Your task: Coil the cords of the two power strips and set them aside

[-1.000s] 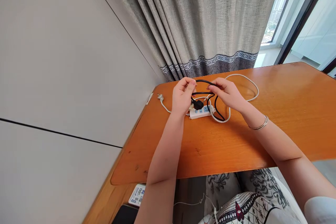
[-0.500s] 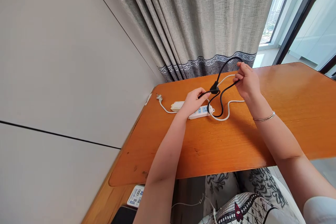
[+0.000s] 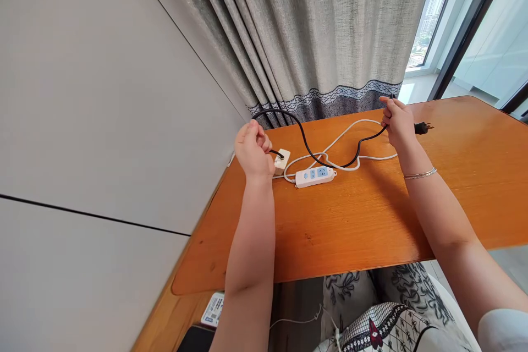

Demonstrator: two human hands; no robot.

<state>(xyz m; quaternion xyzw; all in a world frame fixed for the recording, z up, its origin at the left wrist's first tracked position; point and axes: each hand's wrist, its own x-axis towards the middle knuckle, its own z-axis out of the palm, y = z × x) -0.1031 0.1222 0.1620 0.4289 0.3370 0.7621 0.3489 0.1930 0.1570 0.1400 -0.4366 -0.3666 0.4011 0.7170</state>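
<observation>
My left hand (image 3: 253, 148) is closed around a black power cable (image 3: 303, 132) over the left part of the table. A short length of black cable runs from under its fingers to a small cream-white block (image 3: 282, 162); whether the two are joined I cannot tell. The cable sags between my hands. My right hand (image 3: 398, 121), also closed, grips it farther right. A black plug (image 3: 421, 128) with bare prongs sticks out past my right wrist. Between my hands lies a white power strip (image 3: 315, 176) with blue socket faces, and its white cord (image 3: 348, 128) loops behind and under the black cable.
The orange-brown wooden table (image 3: 350, 225) has a wall panel (image 3: 103, 93) on its left and a grey curtain (image 3: 330, 27) behind. Below its left front edge lie a white labelled box (image 3: 213, 309) and a dark flat object (image 3: 196, 339).
My left hand has moved left and up, drawing the black cable out into a longer span. The tangle over the power strip has come apart. The black plug now shows beyond my right hand.
</observation>
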